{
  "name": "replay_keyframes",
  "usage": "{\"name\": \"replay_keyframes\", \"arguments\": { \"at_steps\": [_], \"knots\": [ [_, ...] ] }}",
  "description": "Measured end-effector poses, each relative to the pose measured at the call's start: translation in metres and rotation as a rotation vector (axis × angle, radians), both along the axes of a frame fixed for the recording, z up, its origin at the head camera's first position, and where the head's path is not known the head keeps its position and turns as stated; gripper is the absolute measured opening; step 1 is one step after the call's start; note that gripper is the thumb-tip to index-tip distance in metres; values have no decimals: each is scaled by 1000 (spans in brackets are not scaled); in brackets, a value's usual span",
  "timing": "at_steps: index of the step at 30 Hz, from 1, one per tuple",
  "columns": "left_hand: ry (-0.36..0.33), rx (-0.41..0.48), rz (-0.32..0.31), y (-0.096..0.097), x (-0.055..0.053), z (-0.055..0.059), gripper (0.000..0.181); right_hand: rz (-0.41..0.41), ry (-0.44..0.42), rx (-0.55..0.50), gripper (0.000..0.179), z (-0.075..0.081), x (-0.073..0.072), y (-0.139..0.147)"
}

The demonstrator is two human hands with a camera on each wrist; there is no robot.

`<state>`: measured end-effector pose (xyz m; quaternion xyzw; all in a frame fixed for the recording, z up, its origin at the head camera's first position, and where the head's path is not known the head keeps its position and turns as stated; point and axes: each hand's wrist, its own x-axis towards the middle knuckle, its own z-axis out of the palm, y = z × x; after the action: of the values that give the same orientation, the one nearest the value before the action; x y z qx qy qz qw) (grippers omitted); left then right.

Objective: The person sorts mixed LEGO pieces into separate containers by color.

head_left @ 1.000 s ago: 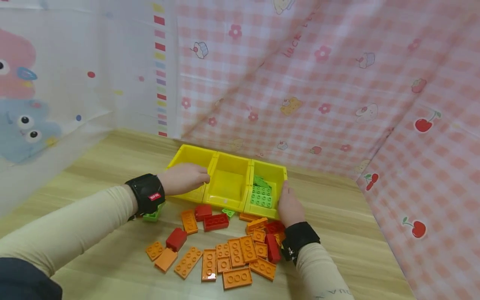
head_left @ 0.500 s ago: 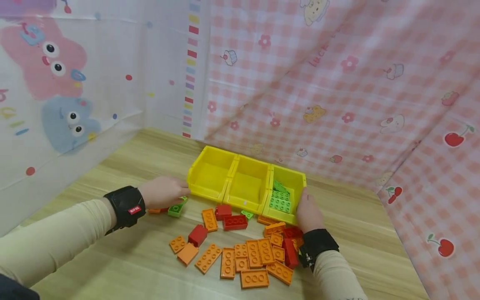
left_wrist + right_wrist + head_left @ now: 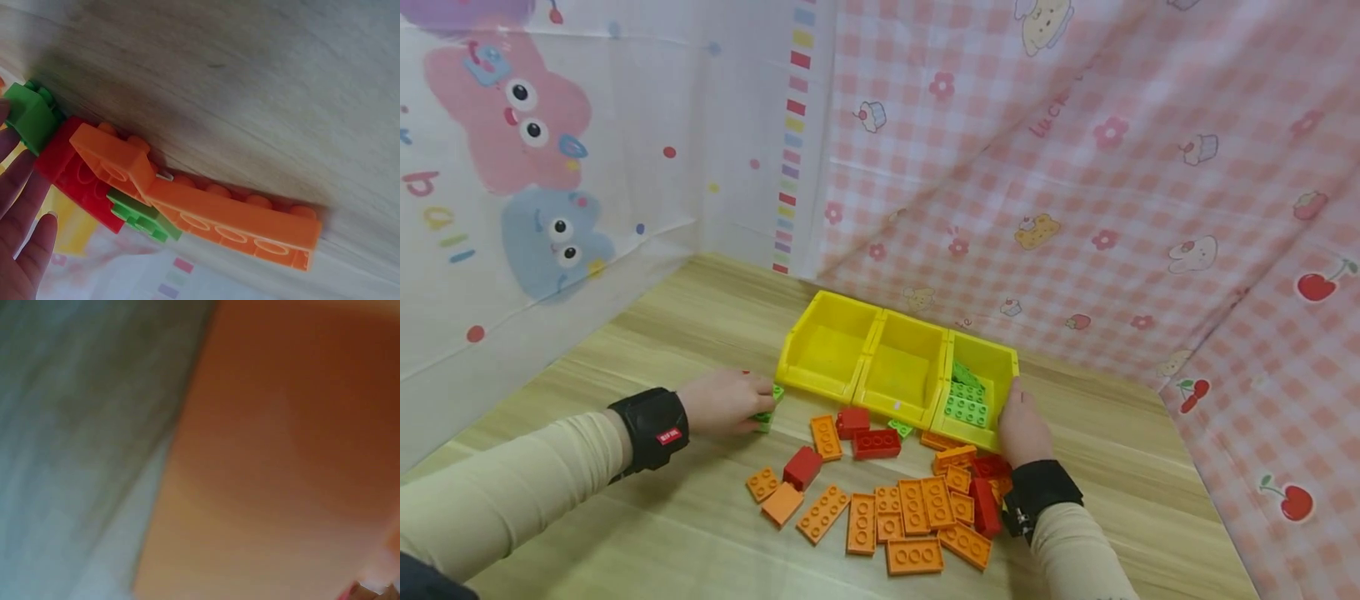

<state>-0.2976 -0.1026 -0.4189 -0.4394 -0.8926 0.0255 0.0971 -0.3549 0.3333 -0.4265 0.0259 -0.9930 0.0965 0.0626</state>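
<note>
My left hand (image 3: 726,404) pinches a green brick (image 3: 31,119) at its fingertips, left of the yellow three-compartment bin (image 3: 859,390). The other left fingers (image 3: 19,181) stretch out loosely beside a red brick (image 3: 72,175). An orange brick pair (image 3: 231,219) and another green brick (image 3: 140,215) lie close by in the left wrist view. My right hand (image 3: 1025,425) rests along the outside of the bin's right wall, its fingers partly hidden. Green bricks (image 3: 966,404) lie in the right compartment. The right wrist view is a blurred close-up.
In front of the bin lie loose orange bricks (image 3: 913,504) and red bricks (image 3: 876,443), with a small green piece (image 3: 901,427) at the bin's front edge. Patterned curtains (image 3: 970,167) hang behind the wooden tabletop (image 3: 662,321).
My left hand has come from over the left compartment down to the table left of the bin, and closed on the green brick. The right hand stays at the bin; the head view has swung left.
</note>
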Motion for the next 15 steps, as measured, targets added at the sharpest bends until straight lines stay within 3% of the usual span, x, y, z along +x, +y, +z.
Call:
{"name": "replay_keyframes", "arguments": {
  "at_steps": [8, 12, 15],
  "knots": [
    [-70, 20, -9, 15, -8, 2, 15, -6, 33, -11, 49, 6, 3, 7],
    [-47, 50, -47, 25, -14, 16, 17, 6, 55, -2, 49, 6, 2, 8],
    [7, 78, -88, 42, -18, 34, 17, 15, 69, 3, 49, 4, -1, 9]
  ]
}}
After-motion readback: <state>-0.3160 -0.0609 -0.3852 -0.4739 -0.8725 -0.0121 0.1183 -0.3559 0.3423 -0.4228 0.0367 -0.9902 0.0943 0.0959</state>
